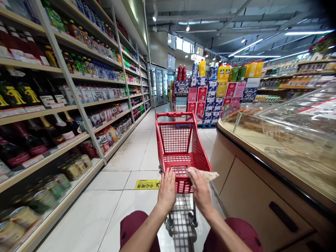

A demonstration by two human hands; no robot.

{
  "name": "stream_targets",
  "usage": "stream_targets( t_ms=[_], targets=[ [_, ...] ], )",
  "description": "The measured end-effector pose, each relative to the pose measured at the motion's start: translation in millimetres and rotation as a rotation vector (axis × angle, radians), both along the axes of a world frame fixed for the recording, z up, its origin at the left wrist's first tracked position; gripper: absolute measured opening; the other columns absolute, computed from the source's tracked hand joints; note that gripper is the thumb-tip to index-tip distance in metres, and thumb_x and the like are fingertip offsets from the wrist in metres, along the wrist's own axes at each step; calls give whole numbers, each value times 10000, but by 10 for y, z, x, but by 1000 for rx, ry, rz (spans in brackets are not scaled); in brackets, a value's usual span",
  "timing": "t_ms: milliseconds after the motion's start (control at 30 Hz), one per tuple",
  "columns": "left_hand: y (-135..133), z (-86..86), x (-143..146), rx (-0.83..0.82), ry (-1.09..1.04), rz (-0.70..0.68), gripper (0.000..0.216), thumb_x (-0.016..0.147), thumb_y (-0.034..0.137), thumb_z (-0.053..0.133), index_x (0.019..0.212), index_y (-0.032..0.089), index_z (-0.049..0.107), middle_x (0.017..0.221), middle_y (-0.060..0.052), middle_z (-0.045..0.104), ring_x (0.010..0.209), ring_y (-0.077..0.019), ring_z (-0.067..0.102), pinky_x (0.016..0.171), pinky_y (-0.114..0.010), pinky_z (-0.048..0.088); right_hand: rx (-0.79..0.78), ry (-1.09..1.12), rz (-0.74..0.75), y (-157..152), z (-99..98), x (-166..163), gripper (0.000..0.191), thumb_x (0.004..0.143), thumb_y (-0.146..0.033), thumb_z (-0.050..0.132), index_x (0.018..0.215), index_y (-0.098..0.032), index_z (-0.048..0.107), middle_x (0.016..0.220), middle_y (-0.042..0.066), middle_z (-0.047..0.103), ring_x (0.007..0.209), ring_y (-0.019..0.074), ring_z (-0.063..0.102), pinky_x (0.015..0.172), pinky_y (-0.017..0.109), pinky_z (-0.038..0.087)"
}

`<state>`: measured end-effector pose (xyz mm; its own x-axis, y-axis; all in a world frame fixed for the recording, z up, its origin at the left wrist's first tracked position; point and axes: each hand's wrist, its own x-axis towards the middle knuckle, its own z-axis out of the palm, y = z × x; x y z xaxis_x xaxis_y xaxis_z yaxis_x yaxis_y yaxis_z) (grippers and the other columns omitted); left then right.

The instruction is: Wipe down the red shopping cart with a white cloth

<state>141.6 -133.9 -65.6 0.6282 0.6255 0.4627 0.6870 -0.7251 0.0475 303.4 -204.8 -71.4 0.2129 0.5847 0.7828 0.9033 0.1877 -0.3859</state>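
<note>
a red plastic shopping cart with lattice walls (pixel 202 154) is stood just ahead on white floor tiles (pixel 110 206), between tall stocked wooden shelves (pixel 115 115) on the left and a beige curved display case (pixel 246 175) on the right. the open, flat left hand (pixel 167 191) is laid at the cart's near left corner, with nothing gripped; a crumpled cream-coloured fabric cloth (pixel 212 175) is gripped by the curled right hand (pixel 201 191) at the near right corner. for good work with the cloth, the cart should be steadied by the left palm, since it is carried on small grey wheels (pixel 193 221), and even pressure should be put along the rim, where the fabric could be snagged in the openings. the red is bright and even, and a raised bar is seen at the far end.
</note>
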Motion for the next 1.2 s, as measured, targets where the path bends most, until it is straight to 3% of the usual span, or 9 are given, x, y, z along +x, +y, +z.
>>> stream_targets(
  t_ms=[67, 167, 333, 500, 667, 733, 833, 1033, 1200],
  targets=[
    [1, -8, -3, 13, 7, 2, 584, 715, -38, 319, 1282, 104, 340, 1377, -112, 336, 1304, -215, 188, 1027, -441, 312, 49, 80, 75, 81, 64, -246, 509, 784, -65, 330, 1257, -233, 413, 1249, 62, 493, 1168, 165, 434, 959, 375, 389],
    [3, -1, -22, 14, 19, -6, 579, 726, -27, 318, 1287, 113, 334, 1376, -109, 340, 1303, -210, 195, 1025, -441, 316, 106, 153, 5, 135, 130, -242, 420, 786, -115, 381, 1176, -218, 498, 1199, 79, 526, 1116, 176, 476, 905, 354, 423],
    [-22, -12, -10, 18, 27, -8, 584, 713, -28, 331, 1283, 100, 339, 1376, -121, 335, 1309, -214, 173, 1032, -439, 302, -84, -217, -93, 30, 75, 218, 329, 804, -154, 398, 1078, -220, 568, 1171, 87, 558, 1078, 201, 502, 957, 444, 313],
    [-38, -30, 16, 30, 27, 1, 579, 718, -27, 328, 1284, 95, 334, 1380, -126, 327, 1310, -222, 166, 1028, -440, 306, -116, -322, -215, 82, 9, 76, 438, 766, -353, 513, 1163, -167, 509, 1271, 161, 457, 1184, 303, 384, 953, 548, 260],
    [4, 7, -43, 12, 44, 23, 602, 689, -48, 317, 1275, 84, 346, 1383, -134, 317, 1303, -232, 188, 1029, -444, 302, -31, -266, 75, 104, 50, 274, 223, 822, -200, 441, 946, -231, 624, 1131, 80, 565, 1044, 174, 515, 867, 353, 437],
    [3, 18, -56, 7, 36, 15, 615, 687, -52, 310, 1283, 98, 336, 1386, -126, 315, 1309, -220, 171, 1033, -445, 292, 13, -180, 71, 32, 34, 447, 218, 829, -198, 427, 914, -224, 626, 1178, 79, 534, 1078, 168, 497, 876, 346, 446],
    [-35, 28, -25, -33, 33, 19, 618, 682, -35, 328, 1290, 78, 322, 1394, -139, 293, 1316, -230, 135, 1036, -453, 282, 83, -77, -73, -25, -42, 440, 259, 833, -181, 398, 980, -225, 607, 1246, 82, 484, 1159, 197, 435, 922, 420, 415],
    [-93, 112, 48, -123, 98, -22, 631, 678, 16, 354, 1305, 67, 302, 1411, -126, 257, 1322, -224, 114, 1063, -451, 218, -6, -241, 79, 141, -95, -70, 462, 831, -80, 325, 1257, -231, 419, 1267, 68, 487, 1261, 186, 312, 988, 454, 338],
    [-91, 169, 45, -160, 104, -22, 630, 676, 53, 374, 1302, 77, 315, 1419, -113, 243, 1324, -230, 116, 1065, -476, 184, -55, -165, -233, 45, -69, 312, 461, 830, -82, 298, 1243, -233, 436, 1274, 93, 477, 1282, 242, 261, 961, 561, 297]
  ],
)
